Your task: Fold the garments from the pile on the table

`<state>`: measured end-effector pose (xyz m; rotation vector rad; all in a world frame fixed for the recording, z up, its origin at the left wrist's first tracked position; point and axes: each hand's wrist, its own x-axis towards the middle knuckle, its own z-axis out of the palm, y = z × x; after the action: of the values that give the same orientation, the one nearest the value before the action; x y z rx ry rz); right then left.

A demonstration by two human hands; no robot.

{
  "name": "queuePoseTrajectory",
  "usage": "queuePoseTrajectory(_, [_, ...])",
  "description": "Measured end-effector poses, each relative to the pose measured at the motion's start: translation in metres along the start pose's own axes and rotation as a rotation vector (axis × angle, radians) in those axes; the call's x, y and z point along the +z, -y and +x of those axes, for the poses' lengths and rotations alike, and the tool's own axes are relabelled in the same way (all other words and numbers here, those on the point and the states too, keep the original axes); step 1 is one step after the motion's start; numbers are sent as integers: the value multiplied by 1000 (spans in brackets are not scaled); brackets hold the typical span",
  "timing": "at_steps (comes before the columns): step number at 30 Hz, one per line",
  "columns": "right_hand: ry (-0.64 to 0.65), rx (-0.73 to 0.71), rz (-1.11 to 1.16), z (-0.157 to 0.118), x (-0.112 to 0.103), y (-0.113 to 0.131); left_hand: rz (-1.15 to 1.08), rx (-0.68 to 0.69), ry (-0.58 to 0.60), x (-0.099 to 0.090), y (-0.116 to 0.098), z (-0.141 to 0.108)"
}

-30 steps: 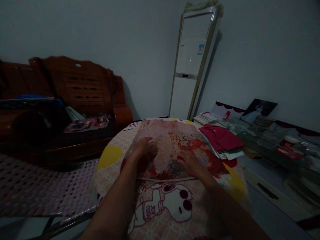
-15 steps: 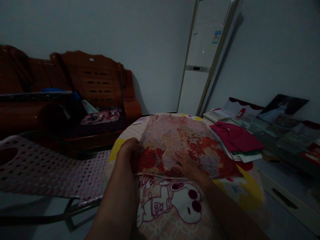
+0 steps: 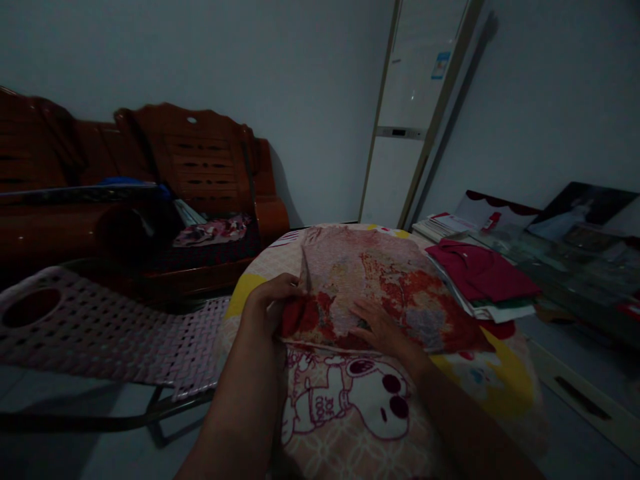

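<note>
One garment (image 3: 340, 263): left hand (image 3: 274, 292) pinching edge, right hand (image 3: 379, 327) spread over it; folded clothes (image 3: 480, 270) beside.

We look onto dimly lit walls (image 3: 320, 100) behind a tall air conditioner (image 3: 405, 100), carved wooden sofa (image 3: 205, 153) left of it, drawered cabinet (image 3: 583, 398) right of it

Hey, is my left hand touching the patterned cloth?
Touching: in the head view, the left hand grips the raised left edge of the patterned cloth.

The left hand (image 3: 274, 293) holds the left edge of a garment (image 3: 370, 273), the right hand (image 3: 377, 327) spread upon it, beside folded clothes (image 3: 480, 270).
</note>
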<state>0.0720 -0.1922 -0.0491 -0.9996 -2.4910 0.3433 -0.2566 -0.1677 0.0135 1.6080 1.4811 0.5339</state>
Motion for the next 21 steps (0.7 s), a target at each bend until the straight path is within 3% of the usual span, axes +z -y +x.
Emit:
queuePoseTrajectory(5, [-142,89,342,6,-1,2,54,121,-4,22,-22,13])
queuePoseTrajectory(11, [-249,343,948,16,1,1,-1,282,173,78,-54,37])
queuePoseTrajectory(16, [-294,378,991,16,-3,0,-188,150,555,96,-68,30])
queuePoseTrajectory(21, [-317,438,907,16,-7,1,-238,133,549,95,-67,27])
